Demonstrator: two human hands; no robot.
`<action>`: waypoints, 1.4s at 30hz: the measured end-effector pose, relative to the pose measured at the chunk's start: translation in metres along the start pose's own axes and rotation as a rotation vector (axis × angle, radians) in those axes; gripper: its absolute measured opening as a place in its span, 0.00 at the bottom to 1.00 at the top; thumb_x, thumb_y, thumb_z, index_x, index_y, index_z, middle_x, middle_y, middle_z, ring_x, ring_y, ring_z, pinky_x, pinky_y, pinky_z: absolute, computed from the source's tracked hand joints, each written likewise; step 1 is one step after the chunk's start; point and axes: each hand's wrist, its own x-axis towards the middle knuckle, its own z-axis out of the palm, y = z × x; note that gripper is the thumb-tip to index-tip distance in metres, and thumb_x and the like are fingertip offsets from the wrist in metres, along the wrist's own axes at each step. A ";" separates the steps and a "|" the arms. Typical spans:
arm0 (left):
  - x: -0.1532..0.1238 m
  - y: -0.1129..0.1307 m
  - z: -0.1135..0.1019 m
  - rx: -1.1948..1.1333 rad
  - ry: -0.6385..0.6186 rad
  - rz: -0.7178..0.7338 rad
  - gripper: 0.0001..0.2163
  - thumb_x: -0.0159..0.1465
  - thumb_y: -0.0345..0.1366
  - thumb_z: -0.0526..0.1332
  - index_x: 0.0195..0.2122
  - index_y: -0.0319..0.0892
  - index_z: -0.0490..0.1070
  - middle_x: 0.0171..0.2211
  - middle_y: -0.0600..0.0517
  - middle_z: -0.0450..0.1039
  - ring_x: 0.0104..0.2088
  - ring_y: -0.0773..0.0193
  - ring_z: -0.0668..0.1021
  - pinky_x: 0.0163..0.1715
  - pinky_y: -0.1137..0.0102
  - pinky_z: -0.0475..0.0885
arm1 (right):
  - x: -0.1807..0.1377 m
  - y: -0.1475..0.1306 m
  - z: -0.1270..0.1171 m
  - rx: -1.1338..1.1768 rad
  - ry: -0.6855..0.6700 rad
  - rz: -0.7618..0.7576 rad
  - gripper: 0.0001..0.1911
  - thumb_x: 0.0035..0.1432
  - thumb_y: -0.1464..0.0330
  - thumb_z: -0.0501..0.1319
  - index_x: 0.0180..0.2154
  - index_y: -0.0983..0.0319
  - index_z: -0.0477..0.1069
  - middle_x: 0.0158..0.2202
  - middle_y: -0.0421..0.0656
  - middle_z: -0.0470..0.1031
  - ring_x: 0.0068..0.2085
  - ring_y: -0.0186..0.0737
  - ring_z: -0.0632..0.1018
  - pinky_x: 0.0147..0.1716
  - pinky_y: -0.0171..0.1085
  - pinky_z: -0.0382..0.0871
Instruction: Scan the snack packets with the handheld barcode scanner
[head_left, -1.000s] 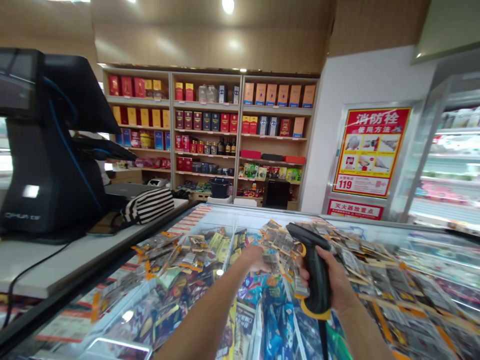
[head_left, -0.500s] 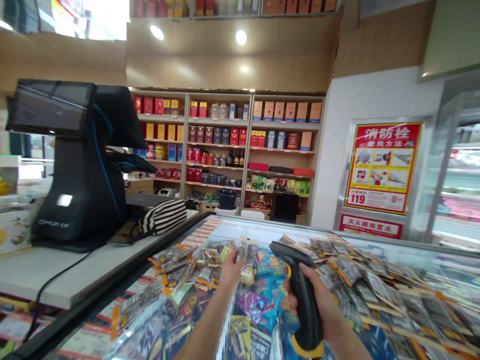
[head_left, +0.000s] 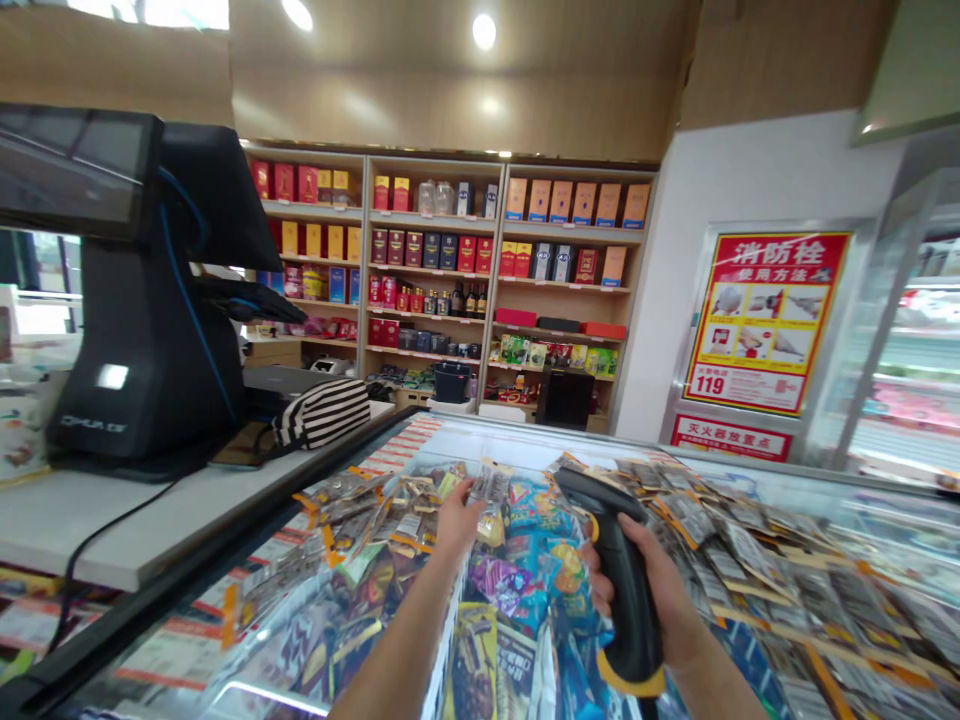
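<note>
My right hand (head_left: 645, 575) is wrapped round the handle of a black and yellow barcode scanner (head_left: 624, 590), whose head points away to the upper left. My left hand (head_left: 459, 520) pinches the edge of a small clear snack packet (head_left: 491, 500) above the glass-topped freezer (head_left: 469, 440). Under the hands, blue ice-cream wrappers (head_left: 536, 510) and a purple one (head_left: 501, 585) show in the freezer. Small packets with orange edges lie in a pile (head_left: 360, 520) left of my left hand, and a larger pile (head_left: 772, 570) spreads right of the scanner.
At left, a black cash register (head_left: 142, 330) stands on a white counter (head_left: 135, 530), its cable hanging over the edge. Beside it lies a striped pouch (head_left: 324, 413). Shelves of boxes (head_left: 435, 250) line the back wall, with a red fire-hydrant sign (head_left: 765, 320) at right.
My view has tilted down and drawn slightly nearer. The scanner has shifted a little to the right in my right hand. My left hand keeps its pinch on the packet.
</note>
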 end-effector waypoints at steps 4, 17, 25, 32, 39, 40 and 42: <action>0.000 0.001 -0.016 0.201 0.132 -0.009 0.18 0.51 0.31 0.51 0.44 0.41 0.60 0.36 0.48 0.71 0.37 0.61 0.72 0.36 0.71 0.63 | 0.001 -0.006 -0.010 -0.007 0.011 -0.031 0.13 0.48 0.60 0.51 0.28 0.62 0.65 0.18 0.38 0.67 0.15 0.29 0.66 0.13 0.29 0.60; -0.008 -0.005 -0.023 0.892 0.170 0.229 0.17 0.52 0.29 0.49 0.44 0.44 0.63 0.54 0.46 0.51 0.54 0.53 0.51 0.49 0.56 0.46 | 0.001 -0.032 -0.042 -0.023 0.151 -0.145 0.10 0.46 0.62 0.53 0.25 0.63 0.64 0.15 0.38 0.67 0.15 0.30 0.67 0.13 0.30 0.62; -0.003 -0.026 -0.037 1.075 -0.049 0.212 0.18 0.55 0.39 0.45 0.46 0.42 0.61 0.53 0.44 0.54 0.53 0.48 0.52 0.45 0.47 0.46 | -0.008 -0.040 -0.055 -0.095 0.252 -0.140 0.11 0.45 0.61 0.55 0.25 0.64 0.65 0.14 0.37 0.67 0.13 0.29 0.66 0.11 0.29 0.60; 0.005 -0.015 -0.044 1.092 0.078 0.230 0.18 0.54 0.36 0.47 0.46 0.41 0.60 0.54 0.45 0.52 0.54 0.49 0.51 0.46 0.49 0.45 | -0.021 -0.062 -0.084 -0.169 0.453 -0.221 0.14 0.44 0.60 0.54 0.29 0.65 0.66 0.13 0.39 0.67 0.13 0.31 0.67 0.10 0.30 0.60; -0.037 0.045 0.074 0.734 -0.273 0.203 0.18 0.51 0.44 0.51 0.42 0.42 0.63 0.40 0.48 0.68 0.43 0.60 0.68 0.40 0.68 0.61 | -0.023 -0.067 -0.090 -0.126 0.415 -0.306 0.12 0.44 0.62 0.55 0.31 0.63 0.65 0.17 0.38 0.70 0.15 0.31 0.69 0.12 0.29 0.62; -0.043 0.050 0.090 0.717 -0.305 0.187 0.18 0.50 0.46 0.52 0.39 0.42 0.65 0.37 0.48 0.70 0.41 0.59 0.69 0.38 0.68 0.63 | -0.023 -0.067 -0.089 -0.124 0.421 -0.315 0.12 0.44 0.62 0.54 0.30 0.63 0.65 0.17 0.38 0.69 0.15 0.32 0.69 0.11 0.29 0.61; -0.052 0.057 0.116 0.694 -0.324 0.162 0.20 0.47 0.46 0.54 0.38 0.41 0.65 0.37 0.47 0.70 0.42 0.56 0.68 0.37 0.66 0.63 | -0.022 -0.066 -0.088 -0.121 0.437 -0.316 0.12 0.44 0.61 0.55 0.29 0.63 0.64 0.16 0.38 0.69 0.15 0.32 0.69 0.11 0.29 0.61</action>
